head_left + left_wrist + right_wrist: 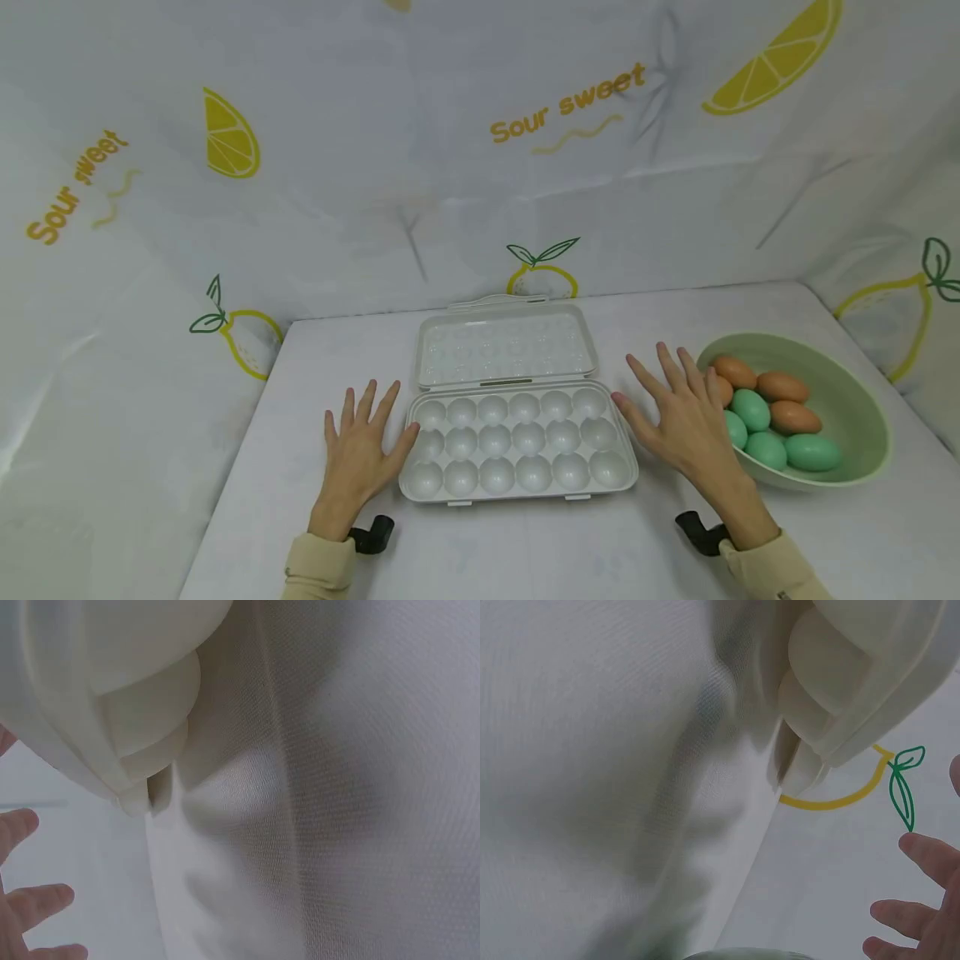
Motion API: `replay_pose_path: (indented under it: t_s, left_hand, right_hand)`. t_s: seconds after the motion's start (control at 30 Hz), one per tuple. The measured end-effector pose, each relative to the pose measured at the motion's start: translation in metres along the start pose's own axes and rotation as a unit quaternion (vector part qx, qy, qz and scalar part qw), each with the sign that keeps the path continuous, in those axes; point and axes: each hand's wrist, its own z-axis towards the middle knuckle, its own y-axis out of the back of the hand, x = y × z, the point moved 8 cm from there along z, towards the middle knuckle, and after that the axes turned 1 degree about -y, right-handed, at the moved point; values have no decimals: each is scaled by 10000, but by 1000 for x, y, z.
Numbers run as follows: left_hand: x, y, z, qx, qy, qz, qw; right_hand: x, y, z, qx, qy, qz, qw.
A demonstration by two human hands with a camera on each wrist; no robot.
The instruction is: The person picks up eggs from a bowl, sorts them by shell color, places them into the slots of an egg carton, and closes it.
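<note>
A white egg tray with rows of round hollows lies on the table, its lid folded back behind it. No eggs sit in the hollows. My left hand is spread at the tray's left end, the thumb by its edge. On the other side, my right hand has its fingers spread between the tray and a pale green bowl. Brown eggs and green eggs are heaped in the bowl's left part. Both wrist views show the tray's side near the spread fingers.
The white table ends at a white cloth backdrop printed with lemons and lettering. Side cloths rise to the left and right. Black wrist mounts sit below each hand, close to the tabletop.
</note>
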Motion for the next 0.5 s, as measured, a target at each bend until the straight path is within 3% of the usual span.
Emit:
replay_pose_path:
  t_s: [0.23, 0.37, 0.5]
  left_hand:
    - [0, -8, 9, -121, -524, -555, 9970]
    - [8, -17, 12, -21, -889, -1277, 9878]
    - [12, -28, 11, 313, -1021, -1906, 9758]
  right_hand:
    - [-5, 6, -2, 12, -37, -44, 10000]
    - [-8, 9, -4, -41, -66, -49, 10000]
    - [-13, 19, -6, -239, -45, 15, 9997]
